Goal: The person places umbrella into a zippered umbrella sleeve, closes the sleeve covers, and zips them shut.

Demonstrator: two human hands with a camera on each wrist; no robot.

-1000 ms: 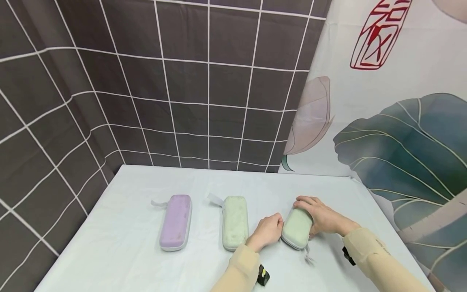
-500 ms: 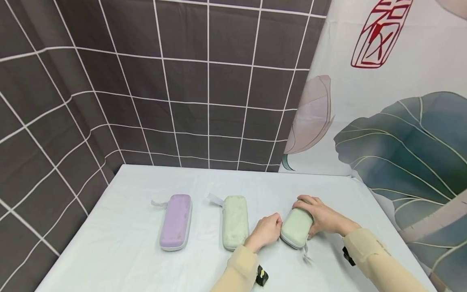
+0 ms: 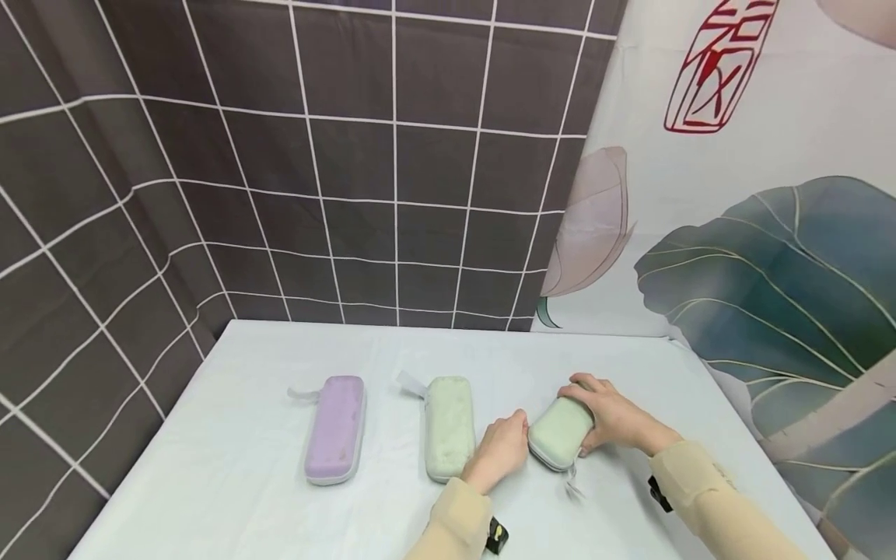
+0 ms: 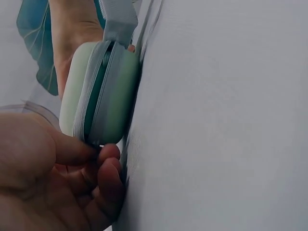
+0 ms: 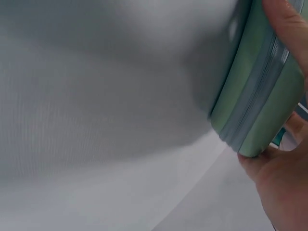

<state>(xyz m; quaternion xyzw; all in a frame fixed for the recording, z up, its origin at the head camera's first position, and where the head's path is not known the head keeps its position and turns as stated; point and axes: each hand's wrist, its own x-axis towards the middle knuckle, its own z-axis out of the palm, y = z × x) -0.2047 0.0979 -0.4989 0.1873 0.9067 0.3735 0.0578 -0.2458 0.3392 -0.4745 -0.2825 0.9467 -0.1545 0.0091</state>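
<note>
A light green zippered case (image 3: 560, 434) sits at the right of the white table. My right hand (image 3: 614, 416) grips it from the far right side, thumb on the near side and fingers over the far end. At its left side my left hand (image 3: 500, 451) has its fingers curled. In the left wrist view, the left thumb and forefinger (image 4: 109, 153) pinch at the lower end of the zipper (image 4: 98, 96); the pull between them is mostly hidden. A dark teal gap shows between the zipper tapes. A grey strap (image 4: 120, 19) hangs from the case's near end.
Another light green case (image 3: 450, 428) lies just left of my left hand, with a pale strap at its far left. Farther left is a purple case (image 3: 336, 428). A dark checked cloth (image 3: 350, 163) and a floral cloth (image 3: 756, 295) hang behind the white table (image 3: 231, 467).
The held case and both hands have shifted a little to the left. The case is tilted slightly more. The head view has also moved slightly.
</note>
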